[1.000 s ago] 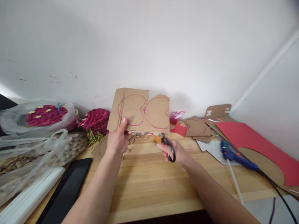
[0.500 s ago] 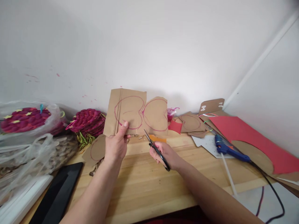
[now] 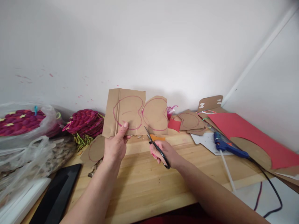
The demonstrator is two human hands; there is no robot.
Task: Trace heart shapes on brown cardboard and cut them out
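Observation:
My left hand (image 3: 116, 144) grips the lower edge of a piece of brown cardboard (image 3: 133, 109), thumb in front and fingers behind. Two rounded outlines in purple-red marker are drawn on it side by side, and a notch is cut down from the top between them. A pair of black-handled scissors (image 3: 155, 144) is in my right hand (image 3: 164, 154). Their tips point up and lie at the lower edge of the cardboard, below where the outlines meet; whether the blades have cardboard between them I cannot tell.
On the right lie a blue glue gun (image 3: 231, 149) with its cord, red sheet (image 3: 254, 133) and more marked cardboard (image 3: 190, 121). Purple braided pieces (image 3: 86, 123), a plastic bag (image 3: 30, 158) and a black flat object (image 3: 57, 193) occupy the left. A white wall (image 3: 149, 46) stands behind.
The scissor tips have risen slightly and moved a little closer to the cardboard. The whole view has shifted slightly; both hands keep their hold.

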